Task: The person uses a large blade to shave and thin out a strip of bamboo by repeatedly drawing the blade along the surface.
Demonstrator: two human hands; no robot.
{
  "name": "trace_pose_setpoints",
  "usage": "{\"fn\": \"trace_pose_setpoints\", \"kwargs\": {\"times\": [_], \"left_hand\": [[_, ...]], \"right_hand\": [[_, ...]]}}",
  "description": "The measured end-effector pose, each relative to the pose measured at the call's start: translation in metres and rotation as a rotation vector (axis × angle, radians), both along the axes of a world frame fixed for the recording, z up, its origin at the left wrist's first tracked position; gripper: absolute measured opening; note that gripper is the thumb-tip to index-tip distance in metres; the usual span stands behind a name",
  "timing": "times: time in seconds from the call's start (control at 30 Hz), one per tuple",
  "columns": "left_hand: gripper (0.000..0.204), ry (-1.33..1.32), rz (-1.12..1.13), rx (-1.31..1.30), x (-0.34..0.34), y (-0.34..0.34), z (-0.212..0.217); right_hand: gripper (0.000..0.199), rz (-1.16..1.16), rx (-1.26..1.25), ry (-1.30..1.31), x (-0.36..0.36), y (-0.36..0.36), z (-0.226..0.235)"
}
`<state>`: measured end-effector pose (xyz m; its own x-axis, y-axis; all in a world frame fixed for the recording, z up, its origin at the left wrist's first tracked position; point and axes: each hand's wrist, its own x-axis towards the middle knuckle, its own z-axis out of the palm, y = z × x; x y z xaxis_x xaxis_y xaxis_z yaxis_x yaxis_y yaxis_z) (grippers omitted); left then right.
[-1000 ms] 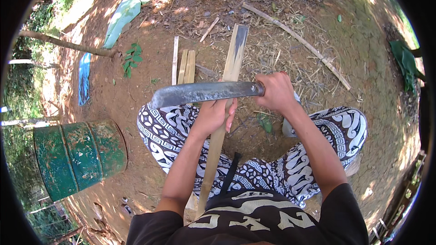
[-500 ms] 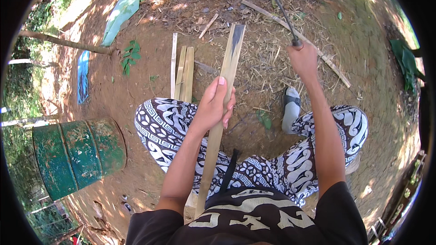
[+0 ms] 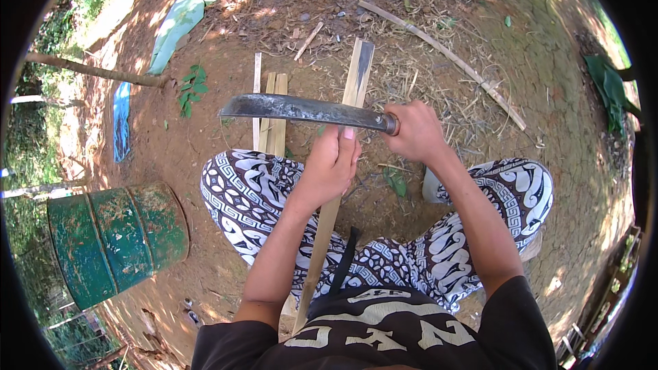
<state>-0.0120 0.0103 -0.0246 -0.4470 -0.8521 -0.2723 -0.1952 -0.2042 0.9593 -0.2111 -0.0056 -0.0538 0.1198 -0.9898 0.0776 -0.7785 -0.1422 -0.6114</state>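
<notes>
Item, right hand (image 3: 415, 133): mine, right of centre, fist wrapped around the machete's dark handle, just behind the collar; that seems a hold for steering the whole blade from one end.

Item, machete (image 3: 295, 107): its blade lies crosswise at centre, tip towards the left of the frame, passing over the long slat just above my left thumb. I cannot tell whether metal and slat touch.

Item, left hand (image 3: 331, 164): mine, at centre, gripping the slat, thumb laid along its face and fingers curled around the right edge, presumably to stop it twisting.

Item, long slat (image 3: 319, 247): pale, darkened at its top end; runs from upper centre down over my lap to the dark shirt (image 3: 240, 342). Set lengthwise along my body, it is probably steadier than one hand alone would make it.

Item, patterned trousers (image 3: 473, 247): knees spread left and right, which appears to leave room for both arms.

Item, short slats (image 3: 281, 92): side by side, left of centre beyond my left knee, apparently kept within reach.

Item, shavings (image 3: 404, 48): loose on the soil, upper centre and right.
</notes>
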Motion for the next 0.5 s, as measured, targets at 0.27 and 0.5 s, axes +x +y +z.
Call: {"fn": "trace_pose_setpoints", "kwargs": {"times": [0.27, 0.5], "left_hand": [[0.029, -0.087, -0.075, -0.079, 0.0, 0.001, -0.017], [0.032, -0.128, -0.045, -0.15, 0.003, 0.001, -0.037]], "right_hand": [[0.014, 0.024, -0.028, 0.079, -0.006, -0.005, -0.026], [0.014, -0.047, -0.085, 0.123, -0.026, -0.026, -0.063]]}}
